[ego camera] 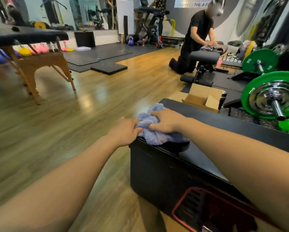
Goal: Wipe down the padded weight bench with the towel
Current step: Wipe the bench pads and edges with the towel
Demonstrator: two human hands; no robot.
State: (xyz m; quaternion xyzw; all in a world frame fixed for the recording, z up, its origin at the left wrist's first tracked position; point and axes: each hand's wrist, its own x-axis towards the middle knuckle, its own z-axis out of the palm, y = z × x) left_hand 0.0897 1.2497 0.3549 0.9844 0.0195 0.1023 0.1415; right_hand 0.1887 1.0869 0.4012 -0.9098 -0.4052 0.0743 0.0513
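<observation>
Bench (157, 173) — towel (157, 138) under right hand (167, 121)

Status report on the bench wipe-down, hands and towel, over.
Left hand grips towel at the bench edge. Right hand grips it from above. Towel bunched on the bench top. Open cardboard box beyond the far edge.

A crumpled lilac towel (150, 131) sits bunched on the near corner of the black padded bench (240, 128). The right hand (167, 122) lies on top, fingers clutching the cloth. The left hand (125, 132) pinches the towel's edge at the bench's side. Just past the far edge stands an open cardboard box (202, 97), near a green weight plate (245, 104). Across the room another person (195, 39) kneels.
</observation>
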